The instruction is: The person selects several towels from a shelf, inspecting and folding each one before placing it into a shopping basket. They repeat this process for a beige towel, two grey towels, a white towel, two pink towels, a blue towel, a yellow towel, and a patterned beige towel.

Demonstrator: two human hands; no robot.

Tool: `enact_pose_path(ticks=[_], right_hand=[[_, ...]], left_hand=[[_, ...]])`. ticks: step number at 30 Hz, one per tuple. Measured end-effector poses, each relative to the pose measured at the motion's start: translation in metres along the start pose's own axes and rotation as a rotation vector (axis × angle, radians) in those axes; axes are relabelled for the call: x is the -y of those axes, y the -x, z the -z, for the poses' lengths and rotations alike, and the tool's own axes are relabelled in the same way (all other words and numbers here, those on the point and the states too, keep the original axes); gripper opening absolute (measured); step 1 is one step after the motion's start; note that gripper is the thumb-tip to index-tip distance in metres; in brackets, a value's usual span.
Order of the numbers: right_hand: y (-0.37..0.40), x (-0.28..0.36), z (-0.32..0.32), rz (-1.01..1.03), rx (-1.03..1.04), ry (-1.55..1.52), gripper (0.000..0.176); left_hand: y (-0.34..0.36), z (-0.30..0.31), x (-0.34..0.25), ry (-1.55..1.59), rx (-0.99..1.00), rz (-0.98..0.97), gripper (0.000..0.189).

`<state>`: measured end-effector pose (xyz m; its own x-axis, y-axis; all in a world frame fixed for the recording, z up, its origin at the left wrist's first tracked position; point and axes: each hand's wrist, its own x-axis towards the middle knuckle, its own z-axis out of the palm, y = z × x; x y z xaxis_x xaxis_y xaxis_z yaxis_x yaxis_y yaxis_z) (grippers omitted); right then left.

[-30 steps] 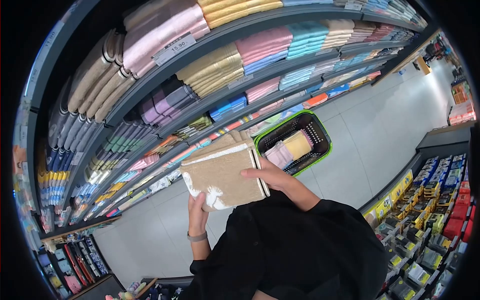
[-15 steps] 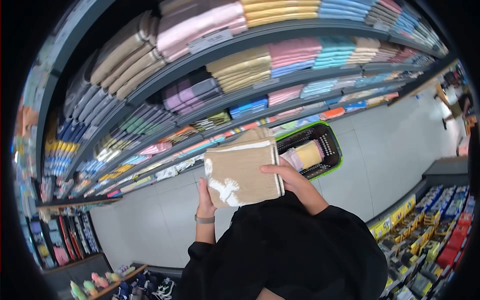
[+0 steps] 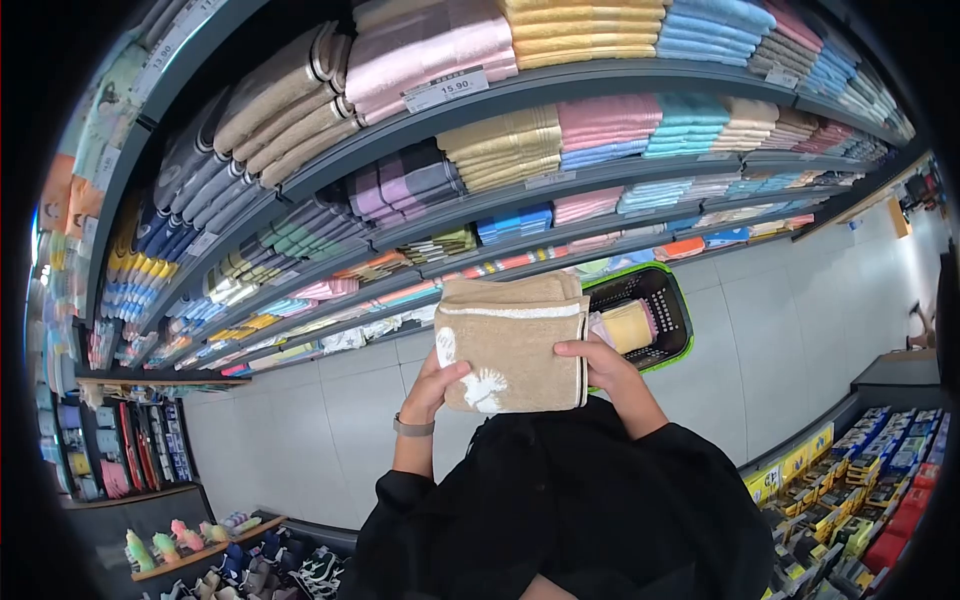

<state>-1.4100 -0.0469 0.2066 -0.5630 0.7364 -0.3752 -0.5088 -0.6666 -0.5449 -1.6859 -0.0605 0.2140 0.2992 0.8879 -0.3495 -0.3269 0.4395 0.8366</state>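
Note:
A folded beige towel [image 3: 515, 350] with a white pattern and a white stripe is held up in front of my body. My left hand [image 3: 428, 388] grips its left side, thumb lying over the front. On the right edge, my right hand [image 3: 600, 365] pinches it with the thumb on top and the fingers hidden behind. Just beyond my right hand, a black shopping basket [image 3: 684, 310] with a green rim stands on the floor. Inside it lie folded yellow and pink towels [image 3: 628, 328].
Shelves [image 3: 380, 135] stacked with folded towels curve across the front, with a price label [image 3: 445, 88] on the upper edge. At the lower right stands a display of small packaged goods [image 3: 840, 500]. Shoes [image 3: 265, 570] sit at the lower left. Grey tiled floor [image 3: 290, 440] lies between.
My left thumb has moved from the towel's left edge onto its front. The towel and both hands sit slightly farther right in view, and the camera view has shifted a little.

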Motion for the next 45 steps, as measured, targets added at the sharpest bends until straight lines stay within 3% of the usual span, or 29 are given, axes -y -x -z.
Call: enact_pose_path(ticks=[4, 12, 20, 22, 26, 33, 39, 43, 45], right_hand=[[0.003, 0.0, 0.005, 0.018, 0.059, 0.065, 0.066], [0.027, 0.014, 0.025, -0.021, 0.023, -0.01, 0.063], [0.035, 0.005, 0.058, -0.075, -0.091, -0.051, 0.049], [0.033, 0.003, 0.059, -0.05, -0.201, 0.024, 0.044], [0.034, 0.006, 0.049, -0.045, -0.198, 0.086, 0.044], [0.031, -0.007, 0.035, -0.102, -0.143, 0.066, 0.047], [0.034, -0.042, 0.021, -0.145, -0.109, -0.02, 0.047], [0.038, -0.064, 0.007, -0.142, -0.161, 0.004, 0.047], [0.038, -0.075, 0.002, -0.131, -0.092, -0.064, 0.048]], left_hand=[[-0.014, -0.012, -0.007, 0.082, -0.011, -0.042, 0.064], [-0.019, -0.07, 0.006, -0.079, -0.175, -0.209, 0.055], [-0.013, -0.086, 0.042, -0.118, -0.185, -0.186, 0.056], [-0.01, -0.091, 0.045, -0.085, -0.204, -0.197, 0.056], [0.001, -0.093, 0.052, -0.185, -0.201, -0.204, 0.057], [0.017, -0.069, 0.064, -0.078, -0.339, -0.225, 0.046], [0.04, -0.028, 0.082, -0.032, -0.435, -0.105, 0.044], [0.052, -0.024, 0.083, 0.079, -0.389, -0.157, 0.043], [0.059, -0.018, 0.085, 0.101, -0.389, -0.172, 0.042]])
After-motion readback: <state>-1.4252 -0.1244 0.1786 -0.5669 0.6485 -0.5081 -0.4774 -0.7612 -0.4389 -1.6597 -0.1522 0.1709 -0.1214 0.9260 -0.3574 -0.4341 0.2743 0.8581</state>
